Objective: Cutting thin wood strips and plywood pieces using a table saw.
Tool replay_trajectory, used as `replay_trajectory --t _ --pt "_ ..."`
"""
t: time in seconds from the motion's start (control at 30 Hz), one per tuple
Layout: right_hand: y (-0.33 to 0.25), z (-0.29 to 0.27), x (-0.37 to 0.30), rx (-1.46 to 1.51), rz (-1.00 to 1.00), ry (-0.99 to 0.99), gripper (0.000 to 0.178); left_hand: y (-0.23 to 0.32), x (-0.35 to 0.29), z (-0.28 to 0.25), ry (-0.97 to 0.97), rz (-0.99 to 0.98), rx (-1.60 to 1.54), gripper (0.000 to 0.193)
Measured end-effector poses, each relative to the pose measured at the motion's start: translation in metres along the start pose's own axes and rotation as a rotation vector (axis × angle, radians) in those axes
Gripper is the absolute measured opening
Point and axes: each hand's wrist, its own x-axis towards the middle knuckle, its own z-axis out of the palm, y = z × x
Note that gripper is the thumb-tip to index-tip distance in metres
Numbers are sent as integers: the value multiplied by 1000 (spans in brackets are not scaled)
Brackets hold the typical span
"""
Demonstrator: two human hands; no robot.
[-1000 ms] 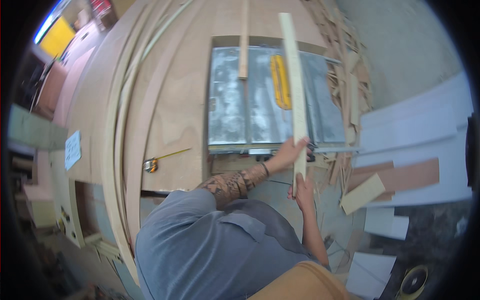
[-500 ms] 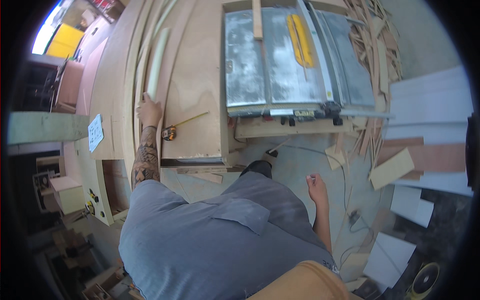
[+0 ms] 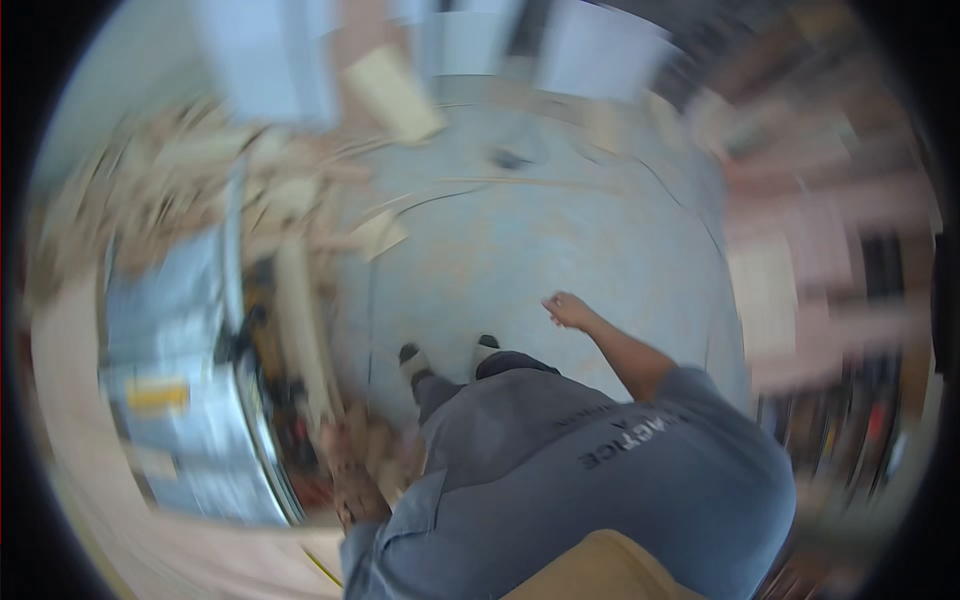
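Observation:
Motion smears much of the picture. My left hand (image 3: 343,440) hangs low on the left, beside a table saw with a grey metal top (image 3: 190,445); its fingers are too blurred to read. Nothing that it might hold can be made out. Over the floor to the right, my right hand (image 3: 567,310) is raised away from any object, its fingers loosely curled with nothing visible in them. A yellow object (image 3: 157,395) lies on the saw top. Near my left arm, a thin yellow strip (image 3: 323,567) runs along the edge of the wooden surface.
Offcuts and strips of wood (image 3: 200,165) are heaped past the saw. A dark cable (image 3: 440,200) crosses the grey floor (image 3: 480,250). White panels (image 3: 605,50) lie at the far side. Blurred pinkish boards (image 3: 800,290) stand on the right.
My body and view have swung to the right, so the saw now lies on the left. My left hand has left the pale round length on the wooden surface. My right hand stays raised.

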Motion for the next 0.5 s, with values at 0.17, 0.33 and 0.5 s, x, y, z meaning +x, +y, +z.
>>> replay_trajectory --t 0.17,0.33,0.5 --pt "141 -33 -93 497 307 645 53 12 128 176 -622 -149 508 49" --pt "231 54 -141 860 509 561 48 1 166 401 -608 -206 907 37" --pt "331 193 -177 881 847 303 72 -133 112 491 -580 -231 1247 26"
